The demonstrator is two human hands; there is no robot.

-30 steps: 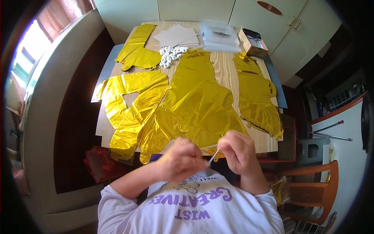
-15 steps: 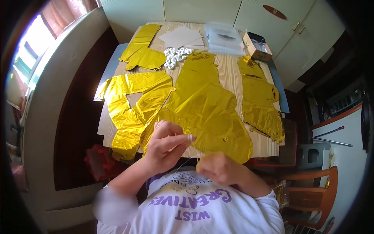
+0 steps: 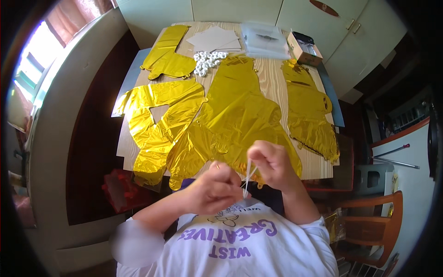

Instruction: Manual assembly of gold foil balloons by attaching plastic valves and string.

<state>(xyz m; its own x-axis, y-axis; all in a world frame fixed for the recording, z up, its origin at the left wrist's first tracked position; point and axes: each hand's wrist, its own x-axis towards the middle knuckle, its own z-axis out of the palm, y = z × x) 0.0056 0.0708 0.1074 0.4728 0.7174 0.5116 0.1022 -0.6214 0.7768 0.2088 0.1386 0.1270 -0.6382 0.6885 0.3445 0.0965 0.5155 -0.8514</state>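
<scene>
A thin white ribbon (image 3: 249, 170) is stretched between my two hands, just above the table's near edge. My left hand (image 3: 214, 189) is closed, pinching the lower part of the ribbon by its fingertips. Higher and to the right, my right hand (image 3: 273, 166) is closed on the ribbon's upper part. Beyond them, a large flat gold foil balloon (image 3: 235, 108) covers the middle of the table. To its left lies another gold foil balloon (image 3: 182, 92) with an opening in it. Several small white ribbon rolls (image 3: 202, 71) sit in a cluster farther back.
More flat gold balloons lie at the far left (image 3: 168, 48) and right (image 3: 307, 94) of the wooden table (image 3: 272, 76). At the back are grey cards (image 3: 214, 39), clear plastic bags (image 3: 263, 41) and an open box (image 3: 307, 59). A wooden chair (image 3: 394, 221) stands right; a red bag (image 3: 117, 189) left.
My right hand has risen from beside my shirt to above the table edge, pulling the ribbon up. My left hand has moved down and to the right, closer to it.
</scene>
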